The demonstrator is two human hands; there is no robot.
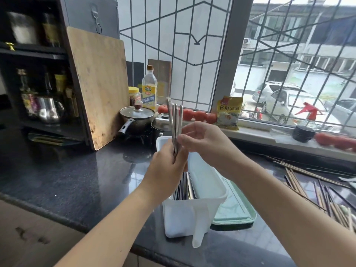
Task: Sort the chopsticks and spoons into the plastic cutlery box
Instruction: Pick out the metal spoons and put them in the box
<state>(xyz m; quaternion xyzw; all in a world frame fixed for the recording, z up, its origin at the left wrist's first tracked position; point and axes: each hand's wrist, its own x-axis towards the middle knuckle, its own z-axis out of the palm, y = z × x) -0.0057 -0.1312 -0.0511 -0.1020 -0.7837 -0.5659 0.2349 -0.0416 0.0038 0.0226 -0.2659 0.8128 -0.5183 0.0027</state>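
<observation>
The left hand grips a bundle of slim silver metal chopsticks upright, tips fanned; the right hand pinches them. The white plastic cutlery box sits directly below both hands.

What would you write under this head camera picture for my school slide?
Both hands, left hand and right hand, hold metal chopsticks upright above the white cutlery box on a dark counter.

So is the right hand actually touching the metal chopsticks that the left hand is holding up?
Touching. The head view shows the right hand with fingertips against the metal chopsticks, just above the left hand gripping them.
</observation>
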